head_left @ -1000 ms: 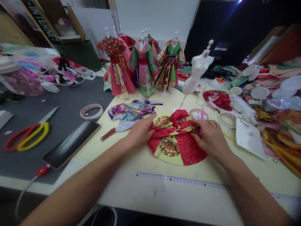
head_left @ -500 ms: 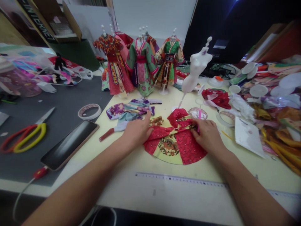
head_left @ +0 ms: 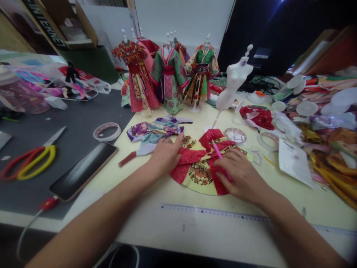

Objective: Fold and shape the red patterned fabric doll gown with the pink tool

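A round piece of cloth point(head_left: 199, 176) in red and yellow floral panels lies on the pale yellow tabletop point(head_left: 134, 190), gathered into folds at its centre. My left hand point(head_left: 164, 156) presses on its left side, fingers gripping the red folds. My right hand point(head_left: 241, 175) lies over the lower right of the cloth and holds a thin pink stick point(head_left: 220, 158), which tilts across the folds. Part of the cloth is hidden under both hands.
Several miniature dresses on stands point(head_left: 169, 82) and a white mannequin point(head_left: 232, 83) stand behind the cloth. Folded patterned fabric point(head_left: 153, 130) lies left of it. A metal ruler point(head_left: 214, 212) lies in front, with scissors point(head_left: 33, 160) and a phone point(head_left: 83, 171) at left, and paper scraps point(head_left: 329, 137) at right.
My right hand has moved down and left over the cloth, and the pink stick now tilts across it. The cloth's folds have shifted slightly, and its upper left yellow panel shows less.
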The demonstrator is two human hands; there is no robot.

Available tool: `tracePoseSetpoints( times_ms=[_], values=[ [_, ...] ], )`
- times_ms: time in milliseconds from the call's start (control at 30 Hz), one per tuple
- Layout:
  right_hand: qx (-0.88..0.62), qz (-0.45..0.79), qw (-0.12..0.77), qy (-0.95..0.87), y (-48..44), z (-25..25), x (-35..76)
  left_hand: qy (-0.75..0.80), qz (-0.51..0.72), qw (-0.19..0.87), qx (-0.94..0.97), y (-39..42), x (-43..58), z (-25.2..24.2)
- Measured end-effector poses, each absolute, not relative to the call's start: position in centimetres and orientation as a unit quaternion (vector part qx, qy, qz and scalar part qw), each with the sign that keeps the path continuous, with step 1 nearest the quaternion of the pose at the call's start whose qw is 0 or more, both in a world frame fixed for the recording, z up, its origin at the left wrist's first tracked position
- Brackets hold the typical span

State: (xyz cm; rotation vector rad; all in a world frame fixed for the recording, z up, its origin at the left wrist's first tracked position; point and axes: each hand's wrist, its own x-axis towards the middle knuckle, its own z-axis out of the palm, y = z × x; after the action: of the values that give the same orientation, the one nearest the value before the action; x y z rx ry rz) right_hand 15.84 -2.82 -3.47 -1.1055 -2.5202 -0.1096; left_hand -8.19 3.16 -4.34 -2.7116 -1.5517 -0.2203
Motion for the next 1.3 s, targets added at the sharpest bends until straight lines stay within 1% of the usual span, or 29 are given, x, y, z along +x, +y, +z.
tracePoseSetpoints(
  times_ms=[133, 333, 500, 633, 833, 1100, 1200, 1300],
  values=[
    [-0.363, -0.004, 0.173, -0.916, -3.3, -4.3, 14.4, -0.501, -0.077, 0.019, -0.862, 3.4, -8.3, -4.7],
    [-0.333, -0.03, 0.148, -0.931, -3.7, -5.1, 15.2, -0.506, -0.073, 0.025, -0.859, 3.6, -8.5, -4.4],
    [-0.312, -0.039, 0.2, -0.928, -4.4, -6.0, 16.4, -0.51, -0.076, 0.035, -0.856, 3.6, -8.6, -4.5],
    [-0.308, -0.041, 0.235, -0.921, -4.4, -5.8, 16.9, -0.529, -0.098, 0.009, -0.843, 3.9, -8.8, -4.5],
    [-0.301, -0.047, 0.273, -0.912, -4.0, -5.4, 17.2, -0.557, -0.22, -0.064, -0.798, 4.2, -8.9, -3.9],
    [-0.272, 0.016, 0.244, -0.931, -4.9, -5.8, 15.9, -0.481, -0.398, -0.146, -0.767, 3.9, -8.7, -3.9],
    [-0.263, 0.03, 0.235, -0.935, -5.1, -5.8, 15.5, -0.5, -0.455, -0.153, -0.72, 4.3, -9.0, -3.9],
    [-0.261, 0.038, 0.228, -0.937, -5.2, -5.8, 15.4, -0.529, -0.488, -0.179, -0.671, 5.2, -9.6, -4.2]
  ],
)
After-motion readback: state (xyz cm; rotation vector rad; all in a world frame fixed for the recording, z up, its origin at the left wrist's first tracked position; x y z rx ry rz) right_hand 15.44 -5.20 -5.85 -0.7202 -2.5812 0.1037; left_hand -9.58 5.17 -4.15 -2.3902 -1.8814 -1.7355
